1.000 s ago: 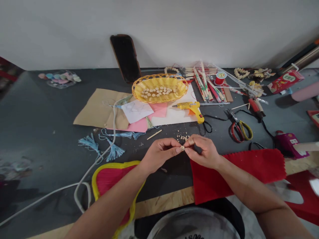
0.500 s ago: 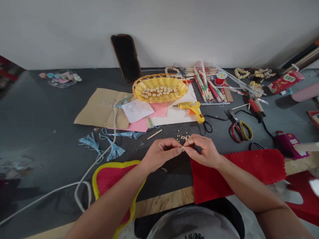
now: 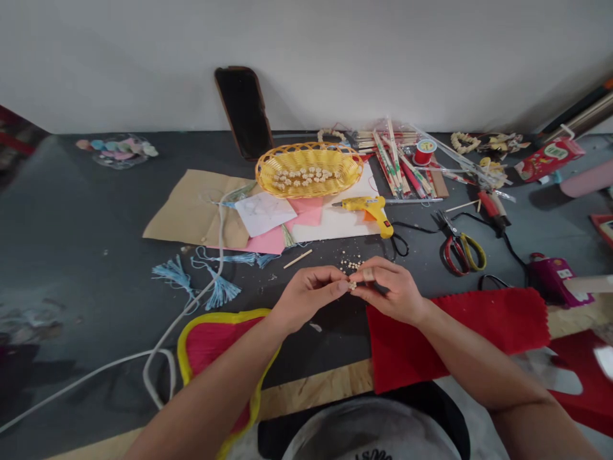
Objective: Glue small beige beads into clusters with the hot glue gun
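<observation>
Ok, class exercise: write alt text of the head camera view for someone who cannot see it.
The left hand and right hand pinch a tiny pale bead over a dark work table. Beyond them sit a yellow woven basket of similar beads and a yellow glue gun; red felt lies right.

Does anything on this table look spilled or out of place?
Yes: small pale beads lie loose on the dark table, just past the left hand and right hand, apart from those in the yellow woven basket, so they look spilled.

Tiny cream bead pinched betw. L hand & R hand fingers, over table.
</observation>
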{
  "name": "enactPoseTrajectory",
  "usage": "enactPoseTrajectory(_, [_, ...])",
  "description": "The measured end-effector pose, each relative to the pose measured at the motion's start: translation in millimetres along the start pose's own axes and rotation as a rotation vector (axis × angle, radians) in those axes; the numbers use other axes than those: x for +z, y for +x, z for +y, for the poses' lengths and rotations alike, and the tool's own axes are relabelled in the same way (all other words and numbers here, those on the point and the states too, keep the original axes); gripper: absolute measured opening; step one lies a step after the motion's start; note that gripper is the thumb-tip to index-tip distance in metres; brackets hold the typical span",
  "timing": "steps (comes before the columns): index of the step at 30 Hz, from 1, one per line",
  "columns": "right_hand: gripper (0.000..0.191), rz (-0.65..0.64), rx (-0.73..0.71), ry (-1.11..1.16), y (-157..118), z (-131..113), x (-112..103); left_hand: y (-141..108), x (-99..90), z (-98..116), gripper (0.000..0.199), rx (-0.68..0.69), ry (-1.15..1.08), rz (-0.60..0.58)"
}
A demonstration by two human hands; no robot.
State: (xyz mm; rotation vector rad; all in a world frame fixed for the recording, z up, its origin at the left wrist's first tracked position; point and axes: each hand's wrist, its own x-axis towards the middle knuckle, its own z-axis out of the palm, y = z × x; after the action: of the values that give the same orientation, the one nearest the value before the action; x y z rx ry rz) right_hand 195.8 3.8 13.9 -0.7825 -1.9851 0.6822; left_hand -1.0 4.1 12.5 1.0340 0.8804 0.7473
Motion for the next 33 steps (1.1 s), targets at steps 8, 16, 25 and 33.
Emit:
enactPoseTrajectory(8, [0.01,0.019,0.005,0.006,1.3,-2.3,4.0,0.3,0.9,-2.7,0.022,0.04,-0.014,0.021])
enactPoseTrajectory(16, [0.015,0.05,0.088,0.044,0.4,-5.4,1.7,-1.7,4.0,4.0,0.018,0.119,0.046,0.029])
enactPoseTrajectory(25, [0.005,0.037,0.069,-0.007,-0.2,-6.2,1.6,-2.2,0.1,4.7,0.016,0.209,0.224,0.065])
enactPoseTrajectory(33, [0.008,-0.003,0.21,0.105,1.2,-8.4,-3.1,-1.3,1.0,6.3,0.015,0.366,0.548,0.087])
